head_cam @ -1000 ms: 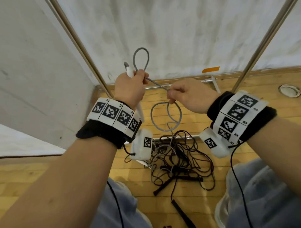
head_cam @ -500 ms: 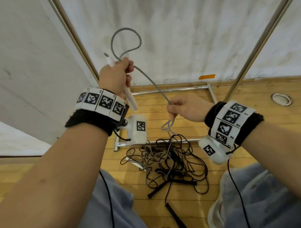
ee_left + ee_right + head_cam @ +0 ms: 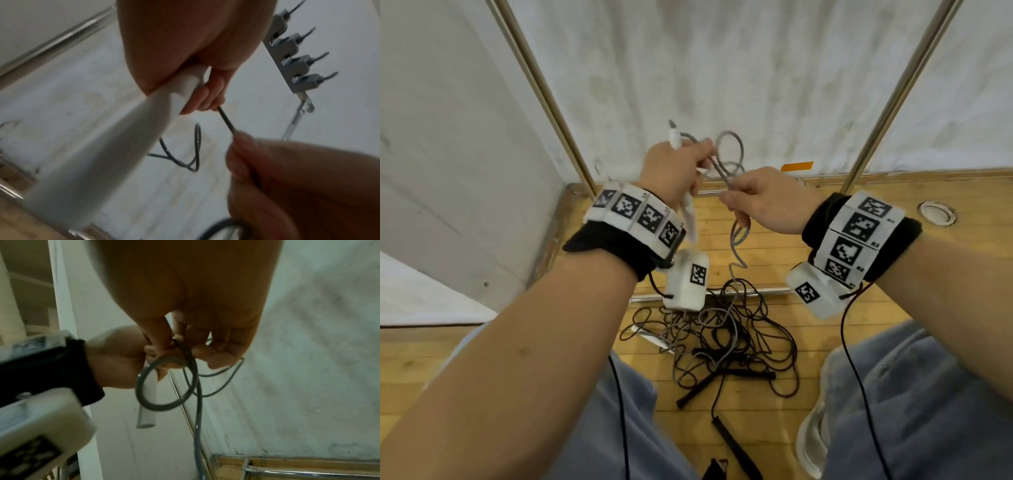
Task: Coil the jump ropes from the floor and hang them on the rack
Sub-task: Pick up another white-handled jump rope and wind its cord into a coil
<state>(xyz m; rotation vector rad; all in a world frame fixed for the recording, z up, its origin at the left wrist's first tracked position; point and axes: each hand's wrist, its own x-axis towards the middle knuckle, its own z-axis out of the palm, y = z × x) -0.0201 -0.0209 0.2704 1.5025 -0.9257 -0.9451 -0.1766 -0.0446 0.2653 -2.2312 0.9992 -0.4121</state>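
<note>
Left hand clenched on white handle plus grey rope loops; right hand, just beside, pinching rope running down to floor pile.

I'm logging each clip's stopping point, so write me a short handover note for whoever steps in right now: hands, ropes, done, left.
Left hand grips the white handle of the grey rope plus a few finished loops.
Right hand pinches the same rope close by, feeding the next loop.
The rope's tail still runs down into the tangled pile of black ropes on the wooden floor.
Done: the first coils. Nothing seen hung on the hook rack on the wall.
Left: finish coiling, hang it, then the black ropes.
</note>
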